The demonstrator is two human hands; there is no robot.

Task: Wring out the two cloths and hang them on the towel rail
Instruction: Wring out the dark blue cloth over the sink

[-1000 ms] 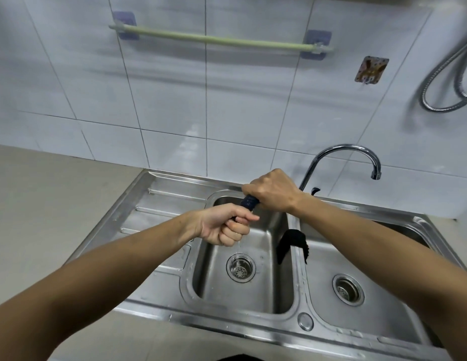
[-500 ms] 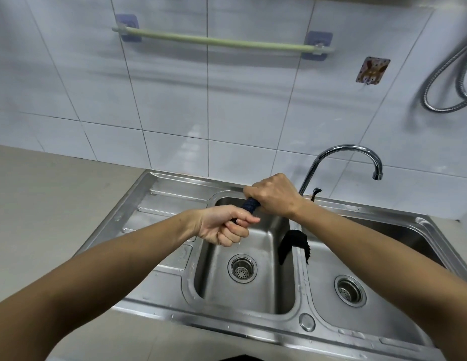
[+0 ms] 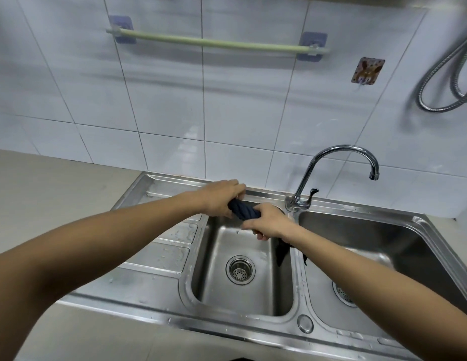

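A dark blue cloth (image 3: 245,211), twisted tight like a rope, is held over the left basin (image 3: 243,259) of the steel sink. My left hand (image 3: 219,197) grips its far left end and my right hand (image 3: 266,222) grips its right end. A second dark cloth (image 3: 282,252) hangs over the divider between the two basins, partly hidden under my right wrist. The pale green towel rail (image 3: 216,43) is on the tiled wall above, with nothing on it.
A chrome tap (image 3: 331,162) curves over the right basin (image 3: 370,246). A drainboard (image 3: 164,241) with water drops lies left of the basins. A metal hose (image 3: 446,82) loops on the wall at the right, and a small hook plate (image 3: 367,71) sits beside the rail.
My hands have swapped positions along the cloth: the left hand moved up and back, the right hand came forward and down. The twist is tighter.
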